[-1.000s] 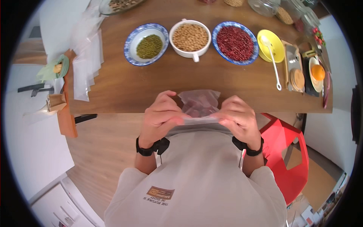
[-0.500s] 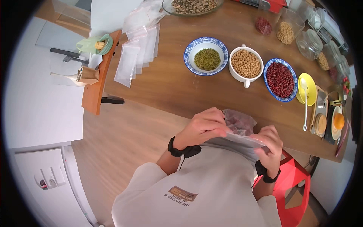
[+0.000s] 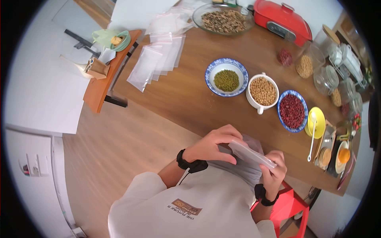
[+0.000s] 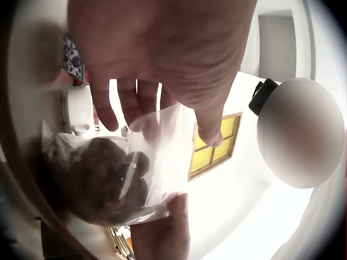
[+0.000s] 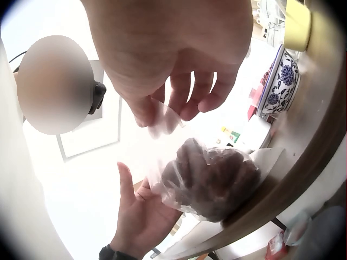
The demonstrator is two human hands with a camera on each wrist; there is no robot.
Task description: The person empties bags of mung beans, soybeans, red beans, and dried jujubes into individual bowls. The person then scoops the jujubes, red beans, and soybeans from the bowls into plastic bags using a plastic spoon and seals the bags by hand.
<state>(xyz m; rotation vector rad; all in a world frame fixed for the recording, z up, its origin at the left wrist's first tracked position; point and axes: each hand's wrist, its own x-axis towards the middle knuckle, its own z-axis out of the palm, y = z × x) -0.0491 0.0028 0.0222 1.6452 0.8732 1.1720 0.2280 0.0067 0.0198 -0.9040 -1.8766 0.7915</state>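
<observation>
Far left, head view: green bowl (image 3: 127, 42) on a side shelf, then flat plastic bags (image 3: 143, 67) fanned out on the table (image 3: 186, 95).

Left hand (image 3: 214, 144): not gripping. Left wrist view shows fingers fairly straight against the film, thumb sticking out clear of it. Glass dish (image 3: 195, 19) of dry brown bits sits toward the back, with the blue-and-white bowl (image 3: 208, 79) of green beans nearer.

Clear bag (image 3: 251, 154) is between the two hands at the table's near edge, flat top band slanting from left fingers down to right hand. Dark lumps (image 5: 214, 181) fill the bottom. Can't tell if the base touches the wood.

Handling, my guess: light overall, weight all low, so it'd swing from a one-corner hold. Film looks thin, limp and slick; the top band should be a bit stiffer. Lumps look dry, possibly crushable, so don't squeeze the belly. Best hold: both ends of the top band, thumb against index, maybe a palm under the base

White cup (image 3: 256, 106) of pale beans comes next, behind the bag. Right hand (image 3: 274, 168): thumb and fingers pinch the bag's near top corner, other fingers bent loosely. Red cooker (image 3: 283, 22) at the back; then red-bean bowl (image 3: 293, 130), yellow bowl (image 3: 320, 131) with white spoon (image 3: 311, 146) across it, and an orange (image 3: 344, 155) far right
</observation>
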